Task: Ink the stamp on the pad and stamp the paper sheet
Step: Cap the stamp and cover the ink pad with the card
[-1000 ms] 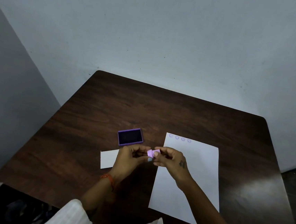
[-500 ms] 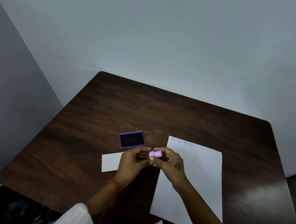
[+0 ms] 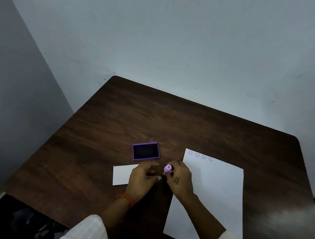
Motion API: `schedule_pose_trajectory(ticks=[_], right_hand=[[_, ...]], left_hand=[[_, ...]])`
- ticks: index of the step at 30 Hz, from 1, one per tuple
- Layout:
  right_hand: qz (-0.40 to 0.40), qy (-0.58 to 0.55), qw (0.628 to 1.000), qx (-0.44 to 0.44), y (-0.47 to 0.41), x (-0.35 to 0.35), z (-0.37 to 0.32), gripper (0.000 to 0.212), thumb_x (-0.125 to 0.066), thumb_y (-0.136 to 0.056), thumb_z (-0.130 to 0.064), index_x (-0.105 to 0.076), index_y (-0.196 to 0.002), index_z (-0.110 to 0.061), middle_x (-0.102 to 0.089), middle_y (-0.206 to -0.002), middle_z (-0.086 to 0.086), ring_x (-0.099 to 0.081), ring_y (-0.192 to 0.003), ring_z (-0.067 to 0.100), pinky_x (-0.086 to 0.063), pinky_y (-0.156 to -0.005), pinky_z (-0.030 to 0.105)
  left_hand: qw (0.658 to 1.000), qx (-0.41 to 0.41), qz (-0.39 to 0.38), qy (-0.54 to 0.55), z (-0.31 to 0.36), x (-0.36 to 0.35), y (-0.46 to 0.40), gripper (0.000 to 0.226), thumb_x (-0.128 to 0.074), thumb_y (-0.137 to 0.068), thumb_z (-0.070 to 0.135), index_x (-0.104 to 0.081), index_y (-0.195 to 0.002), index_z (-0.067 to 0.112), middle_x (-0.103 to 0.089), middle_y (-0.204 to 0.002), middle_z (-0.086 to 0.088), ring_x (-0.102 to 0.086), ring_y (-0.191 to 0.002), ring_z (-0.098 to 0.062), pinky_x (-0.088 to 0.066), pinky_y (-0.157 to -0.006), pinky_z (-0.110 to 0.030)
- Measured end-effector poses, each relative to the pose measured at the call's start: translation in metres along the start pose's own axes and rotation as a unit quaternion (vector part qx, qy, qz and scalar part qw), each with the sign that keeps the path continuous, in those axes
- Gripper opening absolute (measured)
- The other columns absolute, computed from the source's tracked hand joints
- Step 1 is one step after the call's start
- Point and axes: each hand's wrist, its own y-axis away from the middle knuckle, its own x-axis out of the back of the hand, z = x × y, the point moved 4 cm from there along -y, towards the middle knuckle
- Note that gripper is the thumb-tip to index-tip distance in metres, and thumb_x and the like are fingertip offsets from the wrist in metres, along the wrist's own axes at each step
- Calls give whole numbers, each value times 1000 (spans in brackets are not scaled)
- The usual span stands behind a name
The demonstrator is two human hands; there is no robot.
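A small pink-purple stamp (image 3: 168, 168) stands upright in the fingertips of my right hand (image 3: 179, 179), just left of the white paper sheet (image 3: 215, 192). The sheet lies on the dark wooden table (image 3: 114, 115) and carries a row of several faint round purple prints (image 3: 200, 156) along its top edge. The open purple ink pad (image 3: 146, 151) with its dark inked face sits a little beyond and left of the stamp. My left hand (image 3: 142, 177) hovers beside the stamp with fingers loosely apart, holding nothing.
A small white slip of paper (image 3: 121, 174) lies partly under my left hand. The table's far edge meets a grey wall; its near left edge drops to a dark floor. White sleeves show at the bottom.
Both hands held the stamp together before; now my left hand has let go and drawn slightly left, and my right hand has turned the stamp upright.
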Motion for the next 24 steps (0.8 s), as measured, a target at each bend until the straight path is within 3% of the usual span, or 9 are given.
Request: schedule_pose_trajectory(ticks=[3, 6, 9, 12, 14, 16, 20, 24], right_hand=[[-7, 1, 1000, -10, 2, 3, -4, 27, -59, -87, -32, -66, -98, -8, -69, -104, 12, -62, -91, 22, -46, -79, 22], [38, 30, 999, -4, 7, 12, -17, 40, -67, -81, -37, -61, -114, -16, -64, -122, 8, -61, -106, 23, -52, -92, 33], [91, 12, 995, 42, 15, 16, -40, 48, -71, -76, -37, -57, -120, -22, -61, -125, 4, -61, -104, 19, -52, -85, 28], [43, -27, 997, 64, 22, 2, -59, 49, -72, -77, -34, -55, -122, -24, -57, -128, 3, -60, -107, 18, -52, -87, 29], [1, -29, 998, 57, 26, -12, -65, 50, -71, -78, -33, -53, -124, -23, -56, -130, 3, -59, -109, 18, -47, -99, 33], [-33, -17, 998, 56, 29, -25, -68, 49, -70, -80, -30, -53, -125, -20, -57, -130, 4, -58, -112, 19, -30, -106, 27], [-100, 17, 994, 37, 32, -45, -65, 50, -69, -81, -24, -51, -127, -16, -56, -132, 7, -56, -117, 23, -45, -101, 33], [-107, 53, 993, 20, 31, -53, -62, 52, -67, -83, -21, -49, -131, -15, -53, -135, 7, -51, -123, 23, -41, -105, 31]], left_hand=[[1000, -11, 13, 13, -2, 5, 4, 47, -74, -76, 11, -59, -120, 20, -63, -125, -3, -60, -104, -11, -46, -88, -18], [998, -26, 51, 33, -3, 17, 9, 46, -73, -77, 13, -59, -120, 22, -61, -126, -1, -55, -99, -4, -42, -80, -11], [991, -53, 121, 39, -4, 37, 16, 43, -71, -79, 15, -58, -119, 23, -57, -127, 1, -53, -103, -2, -44, -77, -9], [977, -43, 204, 34, -10, 57, 24, 43, -69, -81, 12, -58, -121, 19, -57, -129, -3, -54, -115, -14, -50, -95, -34], [971, -5, 237, 18, -18, 67, 27, 48, -68, -81, 10, -53, -125, 17, -53, -134, -6, -50, -122, -20, -48, -98, -39], [970, 35, 239, -11, -27, 73, 28, 53, -67, -82, 11, -48, -131, 16, -48, -139, -8, -44, -128, -25, -46, -103, -44], [969, 142, 195, -44, -44, 72, 28, 65, -67, -83, 20, -36, -139, 13, -37, -145, -14, -35, -134, -32, -38, -109, -46], [971, 168, 157, -67, -51, 66, 29, 63, -67, -83, 25, -38, -137, 9, -36, -143, -17, -37, -131, -34, -36, -110, -44]])
